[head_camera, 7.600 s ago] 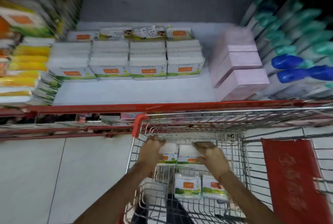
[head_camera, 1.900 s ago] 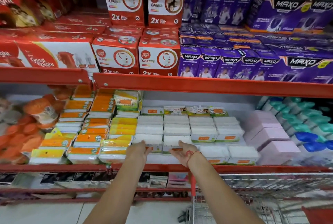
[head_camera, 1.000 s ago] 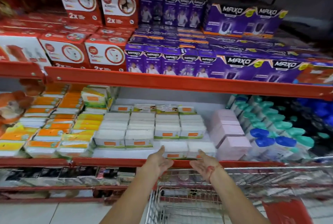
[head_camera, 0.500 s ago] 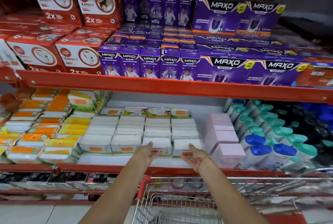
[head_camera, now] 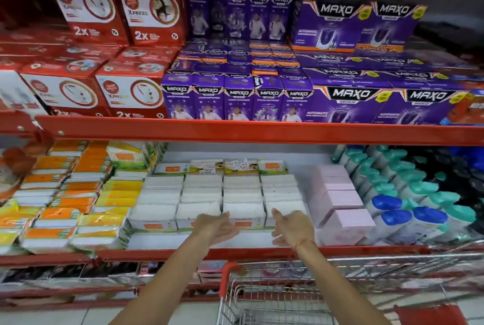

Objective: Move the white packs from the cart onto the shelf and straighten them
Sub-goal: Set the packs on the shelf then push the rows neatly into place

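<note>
Here, both hands, left hand (head_camera: pixel 218 227) and right hand (head_camera: pixel 293 229), fingers apart (empty), before white packs (head_camera: pixel 245 209), MAXO boxes (head_camera: pixel 351 101) above.

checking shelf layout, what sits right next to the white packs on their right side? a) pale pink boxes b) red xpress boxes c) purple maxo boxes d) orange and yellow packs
a: the pale pink boxes stand directly right of the white packs on the same lower shelf, with the open left hand and right hand in front of the packs.
</note>
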A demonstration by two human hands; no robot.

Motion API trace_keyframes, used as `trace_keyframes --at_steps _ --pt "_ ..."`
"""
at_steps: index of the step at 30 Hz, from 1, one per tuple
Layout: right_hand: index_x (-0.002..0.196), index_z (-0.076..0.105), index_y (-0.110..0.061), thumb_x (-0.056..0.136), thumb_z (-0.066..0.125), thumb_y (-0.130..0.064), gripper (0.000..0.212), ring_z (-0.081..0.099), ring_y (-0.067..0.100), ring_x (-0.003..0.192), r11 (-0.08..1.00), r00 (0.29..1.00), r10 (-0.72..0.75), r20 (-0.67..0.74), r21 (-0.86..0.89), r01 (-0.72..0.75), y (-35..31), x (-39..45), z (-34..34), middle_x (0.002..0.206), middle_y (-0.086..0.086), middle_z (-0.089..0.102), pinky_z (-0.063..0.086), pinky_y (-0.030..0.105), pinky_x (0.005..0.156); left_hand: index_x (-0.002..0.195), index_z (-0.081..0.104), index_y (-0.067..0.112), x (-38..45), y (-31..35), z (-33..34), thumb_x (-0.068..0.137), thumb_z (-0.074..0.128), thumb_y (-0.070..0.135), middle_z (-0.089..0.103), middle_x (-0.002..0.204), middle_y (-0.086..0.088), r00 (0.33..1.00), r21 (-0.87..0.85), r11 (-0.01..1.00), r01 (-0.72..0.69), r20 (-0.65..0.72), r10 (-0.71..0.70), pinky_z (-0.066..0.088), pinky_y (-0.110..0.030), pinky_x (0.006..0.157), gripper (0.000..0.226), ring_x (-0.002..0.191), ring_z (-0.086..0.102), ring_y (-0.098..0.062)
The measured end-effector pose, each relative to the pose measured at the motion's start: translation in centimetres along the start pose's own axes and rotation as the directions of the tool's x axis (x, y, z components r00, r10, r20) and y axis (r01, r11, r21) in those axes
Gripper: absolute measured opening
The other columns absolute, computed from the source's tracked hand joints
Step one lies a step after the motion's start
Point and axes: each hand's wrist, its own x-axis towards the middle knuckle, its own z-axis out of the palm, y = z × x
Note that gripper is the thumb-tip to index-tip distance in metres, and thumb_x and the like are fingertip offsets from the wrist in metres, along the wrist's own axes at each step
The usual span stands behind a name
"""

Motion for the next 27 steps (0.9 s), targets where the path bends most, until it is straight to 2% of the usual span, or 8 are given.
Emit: trace_keyframes --at_steps 2,5,7,10,15,21,25,27 --pt "0.067 0.068 -0.006 0.092 0.052 -0.037 0.043 0.071 0.025 0.054 0.926 0.927 -0.342 -0.151 -0.224 0.305 -2.3 -1.6 1.5 0.062 0.011 0.074 0.061 0.04 0.059 0.091 0.068 -0.007 -0.4 1.0 -3.3 0.088 0.062 0.008 0.072 0.09 -0.027 0.946 0.251 0.921 -0.298 -0.054 0.32 0.061 -0.026 0.055 0.016 0.057 0.071 -0.017" --pt "0.105 0.065 -0.012 0.091 0.055 -0.035 0.029 0.069 0.024 0.091 0.681 0.727 -0.687 -0.013 -0.36 0.638 -7.0 -2.9 4.8 0.1 0.011 0.074 0.057 0.035 0.081 0.108 0.065 0.009 -0.3 3.2 -9.5 0.088 0.064 0.023 0.072 0.106 -0.015 0.669 0.786 0.334 -0.521 0.132 0.731 0.059 -0.034 0.08 0.025 0.089 0.07 -0.022" --pt "0.138 0.036 -0.011 0.086 0.059 -0.046 0.067 0.041 0.023 0.131 0.592 0.69 -0.668 0.279 -0.362 0.72 -9.6 -3.0 7.4 0.144 0.011 0.043 0.037 0.033 0.109 0.138 0.042 0.012 1.0 4.3 -13.3 0.085 0.056 0.051 0.051 0.139 -0.009 0.625 0.893 -0.069 -0.444 0.364 0.691 0.044 -0.039 0.103 0.068 0.127 0.051 -0.025" --pt "0.147 -0.008 -0.01 0.066 0.065 -0.068 0.123 -0.012 0.025 0.144 0.365 0.654 -0.568 0.5 -0.559 0.745 -11.2 -1.3 11.0 0.157 0.009 -0.009 0.0 0.045 0.12 0.145 0.026 0.006 3.6 5.5 -16.9 0.071 0.027 0.086 0.032 0.151 -0.01 0.649 0.786 -0.558 -0.264 0.573 0.5 0.01 -0.044 0.117 0.109 0.146 0.012 -0.021" --pt "0.141 -0.026 -0.009 0.045 0.064 -0.082 0.15 -0.03 0.029 0.138 0.249 0.712 -0.494 0.5 -0.703 0.666 -9.8 1.6 14.1 0.144 0.007 -0.038 -0.011 0.05 0.117 0.145 -0.009 0.004 6.9 5.9 -18.4 0.059 0.03 0.094 -0.013 0.154 -0.012 0.773 0.735 -0.628 -0.256 0.545 0.323 -0.012 -0.047 0.116 0.13 0.144 -0.013 -0.029" --pt "0.143 -0.018 -0.006 0.064 0.059 -0.074 0.13 -0.018 0.029 0.142 0.225 0.678 -0.596 0.43 -0.722 0.655 -8.6 1.6 15.0 0.15 0.01 -0.026 -0.003 0.044 0.12 0.142 0.028 -0.002 8.0 4.9 -18.5 0.059 0.026 0.092 0.039 0.147 -0.018 0.782 0.787 -0.553 -0.275 0.517 0.347 0.016 -0.05 0.107 0.125 0.138 0.032 -0.031" --pt "0.144 -0.012 -0.004 0.064 0.061 -0.073 0.129 -0.013 0.03 0.143 0.229 0.694 -0.583 0.423 -0.734 0.639 -8.9 1.4 15.3 0.156 0.016 -0.012 -0.002 0.043 0.12 0.141 0.029 -0.003 7.9 4.7 -18.5 0.057 0.035 0.09 0.04 0.147 -0.018 0.763 0.792 -0.554 -0.259 0.519 0.386 -0.001 -0.047 0.113 0.125 0.137 0.036 -0.031" --pt "0.144 -0.013 -0.003 0.062 0.059 -0.076 0.132 -0.014 0.03 0.143 0.223 0.7 -0.568 0.433 -0.737 0.638 -9.1 1.3 15.1 0.156 0.016 -0.013 -0.001 0.044 0.12 0.146 0.015 -0.002 7.3 4.9 -18.0 0.056 0.044 0.088 0.019 0.155 -0.017 0.751 0.789 -0.556 -0.261 0.528 0.396 -0.01 -0.047 0.117 0.13 0.144 0.019 -0.031"
